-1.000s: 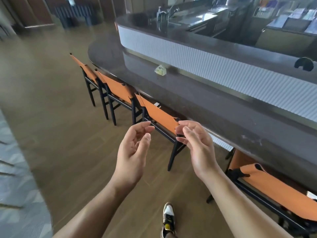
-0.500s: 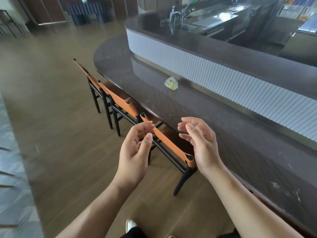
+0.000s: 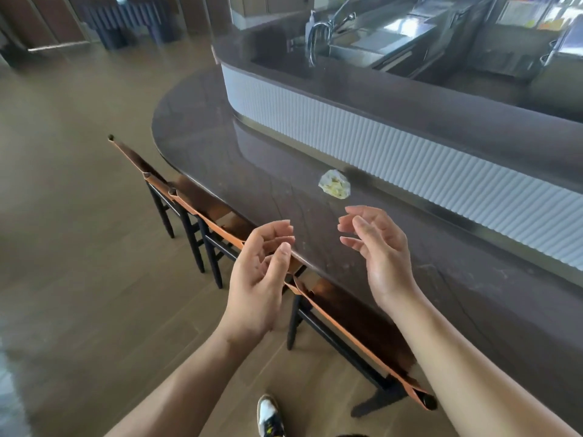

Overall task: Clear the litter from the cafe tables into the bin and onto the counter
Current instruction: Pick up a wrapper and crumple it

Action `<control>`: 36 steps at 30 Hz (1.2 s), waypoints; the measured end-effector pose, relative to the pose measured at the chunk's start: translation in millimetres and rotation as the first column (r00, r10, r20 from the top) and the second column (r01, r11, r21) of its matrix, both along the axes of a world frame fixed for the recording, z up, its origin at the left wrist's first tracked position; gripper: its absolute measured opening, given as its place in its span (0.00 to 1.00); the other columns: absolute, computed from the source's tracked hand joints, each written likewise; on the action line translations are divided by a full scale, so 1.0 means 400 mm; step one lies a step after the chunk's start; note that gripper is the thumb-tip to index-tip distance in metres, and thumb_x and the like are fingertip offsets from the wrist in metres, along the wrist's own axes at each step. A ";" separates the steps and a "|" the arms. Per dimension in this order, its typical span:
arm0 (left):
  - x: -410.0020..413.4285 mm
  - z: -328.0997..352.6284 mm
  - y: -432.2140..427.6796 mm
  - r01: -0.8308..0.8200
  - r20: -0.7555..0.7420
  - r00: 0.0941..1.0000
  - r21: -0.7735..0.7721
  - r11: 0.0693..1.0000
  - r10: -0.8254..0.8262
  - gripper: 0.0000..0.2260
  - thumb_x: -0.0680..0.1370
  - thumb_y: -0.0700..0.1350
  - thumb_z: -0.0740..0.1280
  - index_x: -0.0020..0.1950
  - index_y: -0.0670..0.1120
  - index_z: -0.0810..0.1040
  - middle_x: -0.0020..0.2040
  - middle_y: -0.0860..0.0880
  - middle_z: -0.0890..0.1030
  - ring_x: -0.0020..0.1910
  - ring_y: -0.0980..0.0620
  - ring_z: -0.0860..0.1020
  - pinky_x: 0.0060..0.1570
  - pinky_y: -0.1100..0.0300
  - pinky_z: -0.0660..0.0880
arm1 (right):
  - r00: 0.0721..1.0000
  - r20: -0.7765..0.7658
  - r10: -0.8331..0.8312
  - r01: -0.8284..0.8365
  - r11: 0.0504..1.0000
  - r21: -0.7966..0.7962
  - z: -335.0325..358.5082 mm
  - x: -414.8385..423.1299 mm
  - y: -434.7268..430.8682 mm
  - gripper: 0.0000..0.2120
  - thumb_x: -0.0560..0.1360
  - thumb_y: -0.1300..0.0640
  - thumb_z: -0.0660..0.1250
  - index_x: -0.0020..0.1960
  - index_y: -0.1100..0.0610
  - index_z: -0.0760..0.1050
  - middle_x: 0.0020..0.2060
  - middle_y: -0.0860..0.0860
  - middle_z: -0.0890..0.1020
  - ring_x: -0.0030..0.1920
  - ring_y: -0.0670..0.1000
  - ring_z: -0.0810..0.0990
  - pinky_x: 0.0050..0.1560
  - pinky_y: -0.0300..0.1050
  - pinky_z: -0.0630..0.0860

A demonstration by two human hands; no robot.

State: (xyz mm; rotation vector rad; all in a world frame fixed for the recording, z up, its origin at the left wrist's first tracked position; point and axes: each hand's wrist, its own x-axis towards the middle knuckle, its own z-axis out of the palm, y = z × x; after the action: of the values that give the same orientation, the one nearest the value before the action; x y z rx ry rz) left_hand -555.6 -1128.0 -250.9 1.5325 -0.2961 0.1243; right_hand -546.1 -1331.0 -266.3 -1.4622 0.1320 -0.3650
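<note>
A brown wooden floor [image 3: 79,216] fills the left side of the room. A long, dark counter [image 3: 220,146] with a round far end runs from the near right to the middle. Along its right side stands a white wall with thin ribs [image 3: 378,143], and a second dark top sits on that wall. Behind it, far away, there is a shiny metal sink [image 3: 362,48] with a bent tap [image 3: 318,36].

Three chairs [image 3: 347,339] with black legs and orange backs are pushed in along the left edge of the counter, one after the other.

Two bare arms reach in from the bottom. The left hand [image 3: 262,279] is up in the air over the near edge of the counter. Its fingers are loosely bent and it holds nothing. The right hand [image 3: 378,247] is over the counter, palm turned to the left. Its fingers are loose and spread a little, and it holds nothing too. The two hands face each other with a gap between them.

A white shoe [image 3: 268,417] with dark and yellow marks shows on the floor at the bottom.

A small crumpled wrapper [image 3: 335,183], pale with yellow bits, lies on the counter close to the ribbed wall. It is just past the right hand's fingertips, and no hand touches it.
</note>
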 end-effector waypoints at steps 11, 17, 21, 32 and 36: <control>0.465 -0.062 -0.021 0.118 -0.079 0.990 0.060 0.991 -0.113 0.12 0.82 0.52 0.64 0.65 0.57 0.78 0.63 0.56 0.82 0.66 0.51 0.80 0.64 0.57 0.79 | 0.988 -0.064 -0.138 0.140 0.990 0.030 -0.064 0.369 -0.016 0.06 0.84 0.60 0.68 0.57 0.53 0.82 0.51 0.49 0.85 0.58 0.55 0.83 0.58 0.51 0.81; 0.734 -0.151 -0.139 0.175 -0.120 0.980 0.124 0.977 -0.160 0.13 0.82 0.49 0.65 0.67 0.58 0.77 0.65 0.58 0.80 0.68 0.54 0.78 0.65 0.59 0.78 | 0.967 -0.132 -0.218 0.220 0.976 -0.002 -0.148 0.604 -0.122 0.09 0.78 0.52 0.70 0.58 0.48 0.83 0.54 0.57 0.83 0.55 0.52 0.80 0.61 0.59 0.79; 0.900 -0.215 -0.218 0.203 -0.161 0.971 0.176 0.963 -0.175 0.13 0.82 0.48 0.65 0.67 0.58 0.76 0.66 0.55 0.79 0.68 0.56 0.77 0.62 0.67 0.75 | 0.951 -0.158 -0.265 0.267 0.964 -0.011 -0.214 0.758 -0.191 0.10 0.76 0.52 0.72 0.56 0.43 0.83 0.52 0.50 0.82 0.55 0.49 0.80 0.60 0.51 0.77; 1.201 -0.439 -0.372 0.340 -0.300 0.923 0.343 0.876 -0.241 0.19 0.84 0.47 0.65 0.66 0.71 0.70 0.69 0.65 0.68 0.67 0.75 0.68 0.68 0.62 0.73 | 0.840 -0.438 -0.321 0.312 0.945 -0.095 -0.466 0.979 -0.329 0.19 0.79 0.52 0.76 0.67 0.42 0.77 0.67 0.45 0.77 0.67 0.41 0.75 0.71 0.53 0.75; 1.290 -0.542 -0.409 0.405 -0.361 0.893 0.376 0.834 -0.271 0.21 0.81 0.49 0.66 0.71 0.66 0.68 0.69 0.67 0.64 0.65 0.81 0.65 0.74 0.48 0.72 | 0.797 -0.509 -0.326 0.281 0.945 -0.164 -0.552 1.016 -0.353 0.26 0.78 0.50 0.77 0.70 0.35 0.71 0.73 0.45 0.71 0.72 0.46 0.70 0.70 0.48 0.70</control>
State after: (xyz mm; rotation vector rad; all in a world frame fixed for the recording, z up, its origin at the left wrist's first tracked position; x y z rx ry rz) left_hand -39.5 -1291.6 -467.6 1.8940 -0.3730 -0.4885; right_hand -139.6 -1472.1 -487.2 -1.5949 0.8203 -0.2141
